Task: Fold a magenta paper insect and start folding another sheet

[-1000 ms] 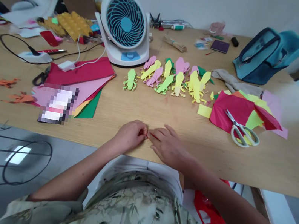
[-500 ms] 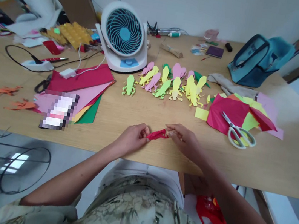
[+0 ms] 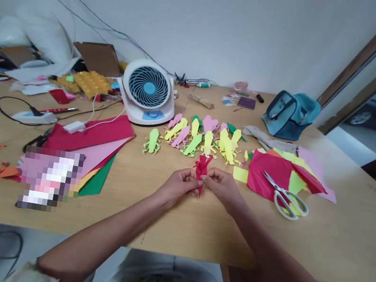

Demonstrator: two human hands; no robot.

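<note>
Between my hands is a small folded red paper figure (image 3: 202, 166), upright, with thin strips sticking out at its top and a pointed lower end. My left hand (image 3: 180, 185) pinches its left side with thumb and fingers. From the right, my right hand (image 3: 220, 185) grips it, the thumb pressed on its front. My fingers hide part of its middle. Just beyond stand several finished-looking paper figures in yellow, pink and green, among them a light green figure (image 3: 152, 142) and a yellow figure (image 3: 208, 143).
White scissors (image 3: 288, 199) lie on red and yellow paper (image 3: 265, 173) at the right. Coloured sheets (image 3: 94, 183) and orange paper figures (image 3: 2, 171) are at the left. A fan (image 3: 148, 88) and a blue bag (image 3: 291, 116) stand farther back on the wooden table (image 3: 172, 234).
The red paper figure has turned from lying sideways to upright, and both hands have moved closer together around it. The camera view has tilted up.
</note>
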